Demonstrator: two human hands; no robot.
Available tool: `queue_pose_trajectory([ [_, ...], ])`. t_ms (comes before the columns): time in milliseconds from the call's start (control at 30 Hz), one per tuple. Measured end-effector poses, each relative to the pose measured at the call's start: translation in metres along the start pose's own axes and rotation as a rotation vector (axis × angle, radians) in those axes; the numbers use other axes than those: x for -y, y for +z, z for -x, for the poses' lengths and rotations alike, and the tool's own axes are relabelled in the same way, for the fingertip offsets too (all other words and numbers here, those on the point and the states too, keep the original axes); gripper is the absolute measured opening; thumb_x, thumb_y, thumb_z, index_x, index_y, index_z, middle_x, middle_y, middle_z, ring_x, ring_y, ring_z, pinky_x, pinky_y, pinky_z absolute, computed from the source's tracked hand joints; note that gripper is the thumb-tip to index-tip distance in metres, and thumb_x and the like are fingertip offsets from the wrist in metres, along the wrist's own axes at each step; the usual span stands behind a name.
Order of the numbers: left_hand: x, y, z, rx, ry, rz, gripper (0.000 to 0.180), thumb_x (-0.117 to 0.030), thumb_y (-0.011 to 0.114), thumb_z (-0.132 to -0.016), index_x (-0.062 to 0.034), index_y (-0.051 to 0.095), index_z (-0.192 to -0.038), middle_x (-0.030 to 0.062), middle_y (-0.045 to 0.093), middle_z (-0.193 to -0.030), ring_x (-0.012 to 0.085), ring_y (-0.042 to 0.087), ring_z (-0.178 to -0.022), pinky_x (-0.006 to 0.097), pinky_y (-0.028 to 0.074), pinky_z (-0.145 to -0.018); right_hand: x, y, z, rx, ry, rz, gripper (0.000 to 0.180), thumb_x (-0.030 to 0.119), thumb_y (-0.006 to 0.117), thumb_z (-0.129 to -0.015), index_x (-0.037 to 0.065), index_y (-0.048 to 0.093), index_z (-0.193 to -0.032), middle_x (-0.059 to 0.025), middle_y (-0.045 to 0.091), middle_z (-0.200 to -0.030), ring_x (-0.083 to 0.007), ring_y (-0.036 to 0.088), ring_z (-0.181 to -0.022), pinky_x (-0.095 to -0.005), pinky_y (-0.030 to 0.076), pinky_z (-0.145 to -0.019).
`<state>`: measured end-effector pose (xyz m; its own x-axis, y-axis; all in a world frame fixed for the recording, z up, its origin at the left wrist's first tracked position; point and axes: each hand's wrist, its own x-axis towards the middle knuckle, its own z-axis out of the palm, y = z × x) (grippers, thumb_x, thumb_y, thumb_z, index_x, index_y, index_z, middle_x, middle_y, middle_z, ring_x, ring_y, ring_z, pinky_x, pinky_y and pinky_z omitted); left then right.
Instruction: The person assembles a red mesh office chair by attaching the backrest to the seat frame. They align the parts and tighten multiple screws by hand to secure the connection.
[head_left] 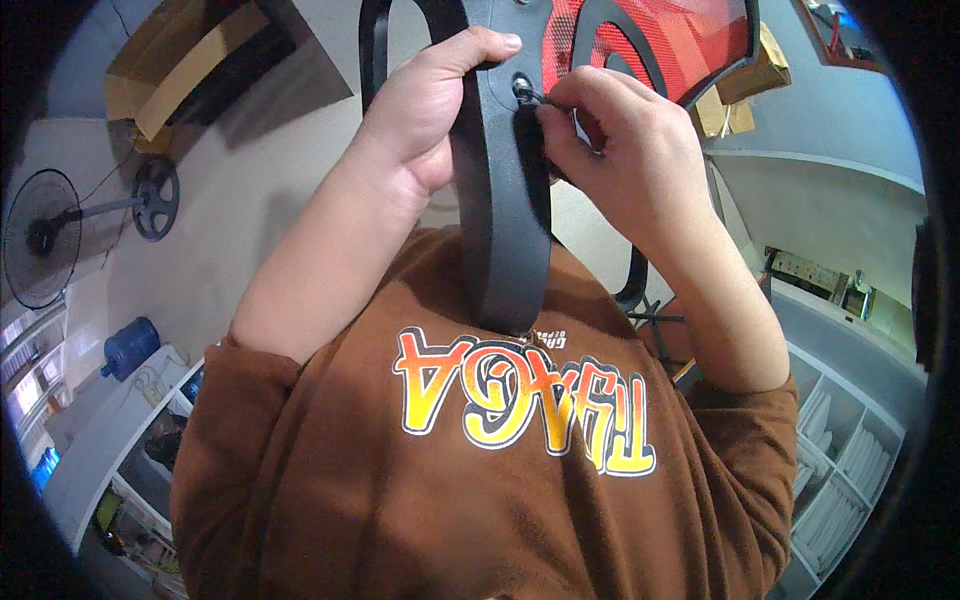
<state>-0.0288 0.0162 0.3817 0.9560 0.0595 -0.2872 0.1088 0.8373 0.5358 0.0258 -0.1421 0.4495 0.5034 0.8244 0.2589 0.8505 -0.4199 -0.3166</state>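
A black curved chair armrest runs upright in front of my chest, its lower end against my brown shirt. My left hand grips its left side near the top, thumb lying across the face. A shiny bolt sits in the armrest, right of that thumb. Fingers of my right hand pinch a thin dark hex key whose tip meets the bolt; most of the key is hidden by the fingers. Behind the right hand is a red mesh chair back with a black frame.
Cardboard boxes stand at the upper left and upper right. A standing fan with a round base is on the left, above a blue water jug. White shelving with stacked items lines the right side.
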Motion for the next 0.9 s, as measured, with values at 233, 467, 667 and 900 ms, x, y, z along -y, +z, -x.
queue_pose_trajectory([
  [233, 0.002, -0.002, 0.000, 0.039, -0.027, 0.051, 0.026, -0.018, 0.058, -0.087, -0.0007, 0.057, -0.105, 0.0107, 0.067, -0.088, 0.0192, 0.068, -0.073, 0.034, 0.059, -0.069, 0.005, 0.010, 0.010, -0.138, 0.190, -0.343, 0.010, 0.009, 0.067, -0.081, 0.003, 0.061, -0.084, -0.0076, 0.060, -0.067, -0.0147, 0.059, -0.056, -0.0268, 0.047, -0.053],
  [467, -0.008, 0.000, -0.003, 0.008, -0.026, 0.143, 0.034, -0.027, 0.064, -0.085, -0.0040, 0.059, -0.109, 0.0074, 0.066, -0.091, 0.0182, 0.066, -0.076, 0.035, 0.057, -0.071, -0.016, 0.001, 0.007, -0.063, 0.326, -0.670, 0.010, 0.007, 0.053, -0.094, -0.001, 0.056, -0.097, -0.0002, 0.056, -0.082, -0.0050, 0.052, -0.074, -0.0185, 0.042, -0.067],
  [667, -0.013, -0.001, -0.012, -0.158, 0.011, -0.019, 0.034, -0.032, 0.065, -0.085, -0.0052, 0.060, -0.106, 0.0073, 0.066, -0.088, 0.0174, 0.065, -0.072, 0.034, 0.056, -0.064, -0.026, 0.022, -0.013, -0.225, 0.269, -0.739, 0.011, 0.005, 0.059, -0.088, 0.002, 0.062, -0.097, -0.0077, 0.061, -0.076, -0.0135, 0.059, -0.066, -0.0263, 0.048, -0.062],
  [900, -0.005, 0.002, -0.013, -0.152, -0.001, 0.077, 0.031, -0.028, 0.064, -0.084, -0.0039, 0.062, -0.104, 0.0074, 0.067, -0.086, 0.0182, 0.066, -0.071, 0.033, 0.056, -0.062, -0.042, 0.019, -0.048, -0.242, -0.046, -0.324, 0.015, 0.007, 0.063, -0.083, 0.007, 0.069, -0.096, -0.0113, 0.065, -0.085, -0.0278, 0.066, -0.078, -0.0337, 0.052, -0.068],
])
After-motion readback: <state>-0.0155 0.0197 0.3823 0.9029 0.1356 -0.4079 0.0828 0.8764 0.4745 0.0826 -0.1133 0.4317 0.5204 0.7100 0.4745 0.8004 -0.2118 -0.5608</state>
